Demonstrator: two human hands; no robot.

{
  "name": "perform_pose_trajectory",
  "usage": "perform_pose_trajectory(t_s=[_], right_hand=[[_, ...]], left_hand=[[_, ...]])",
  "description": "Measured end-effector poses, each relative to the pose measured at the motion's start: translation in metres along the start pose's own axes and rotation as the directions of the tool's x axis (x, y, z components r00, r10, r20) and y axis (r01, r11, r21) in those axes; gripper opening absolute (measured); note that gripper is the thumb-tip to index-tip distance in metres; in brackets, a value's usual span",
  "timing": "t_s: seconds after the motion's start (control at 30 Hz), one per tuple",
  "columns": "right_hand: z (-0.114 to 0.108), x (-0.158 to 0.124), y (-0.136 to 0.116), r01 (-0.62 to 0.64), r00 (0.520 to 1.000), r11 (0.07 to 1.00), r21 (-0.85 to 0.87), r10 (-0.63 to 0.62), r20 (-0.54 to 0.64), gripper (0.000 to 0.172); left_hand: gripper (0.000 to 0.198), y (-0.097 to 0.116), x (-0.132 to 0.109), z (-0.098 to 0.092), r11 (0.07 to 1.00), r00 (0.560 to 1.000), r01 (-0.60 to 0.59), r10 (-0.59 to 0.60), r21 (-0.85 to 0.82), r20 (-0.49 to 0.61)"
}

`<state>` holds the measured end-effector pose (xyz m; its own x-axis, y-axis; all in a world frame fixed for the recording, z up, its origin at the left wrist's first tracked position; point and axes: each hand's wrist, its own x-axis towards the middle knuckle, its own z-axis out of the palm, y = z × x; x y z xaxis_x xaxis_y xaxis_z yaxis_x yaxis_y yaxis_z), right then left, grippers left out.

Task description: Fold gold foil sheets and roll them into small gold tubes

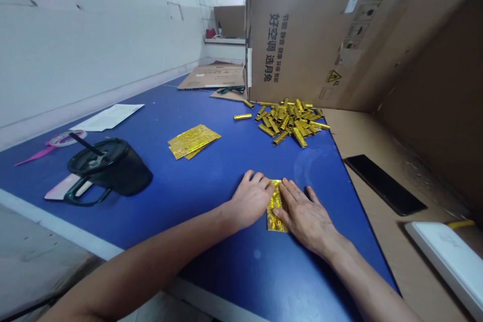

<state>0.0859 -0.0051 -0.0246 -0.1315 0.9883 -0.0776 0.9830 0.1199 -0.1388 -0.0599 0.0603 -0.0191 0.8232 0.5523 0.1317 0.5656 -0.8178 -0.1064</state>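
A shiny gold foil paper (276, 211) lies on the blue table in front of me. My right hand (307, 216) rests flat on its right side, fingers stretched out and thumb across the paper. The fingers of my left hand (252, 198) are curled, with their tips at the paper's upper left edge; they appear to pinch it there, though the grip is partly hidden. Farther left is a small stack of flat gold foil papers (194, 141). Beyond my hands, against the cardboard box, sits a heap of small folded gold foil tubes (289, 121).
A dark mug with a straw (121, 168) stands on the left, near a white paper (109, 117) and a pink-handled tool (37, 155). At the right are a black phone (385, 183) and a white device (449, 256) on cardboard. A large cardboard box (309, 35) rises behind.
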Motion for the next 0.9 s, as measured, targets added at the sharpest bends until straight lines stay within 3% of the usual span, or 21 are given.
perform_pose_trajectory(t_s=[0.17,0.43,0.8,0.9], right_hand=[[-0.001,-0.001,0.002,-0.001,1.000,1.000,0.024,0.001,0.012,0.061],[-0.011,-0.004,0.014,0.003,0.996,1.000,0.008,-0.004,0.088,0.058],[-0.016,-0.004,0.024,-0.008,0.994,1.000,0.011,0.007,0.108,0.055],[-0.016,-0.005,0.025,0.006,0.994,1.000,0.022,-0.008,0.106,0.056]], left_hand=[[0.023,-0.002,0.000,-0.001,0.996,0.999,0.039,-0.038,-0.078,0.010],[0.044,-0.008,-0.015,0.005,0.996,0.999,0.014,-0.010,-0.093,0.040],[0.043,-0.004,-0.021,0.007,0.987,0.997,0.067,-0.059,-0.147,0.056],[0.051,-0.004,-0.015,0.002,0.986,0.997,0.060,-0.052,-0.157,0.054]])
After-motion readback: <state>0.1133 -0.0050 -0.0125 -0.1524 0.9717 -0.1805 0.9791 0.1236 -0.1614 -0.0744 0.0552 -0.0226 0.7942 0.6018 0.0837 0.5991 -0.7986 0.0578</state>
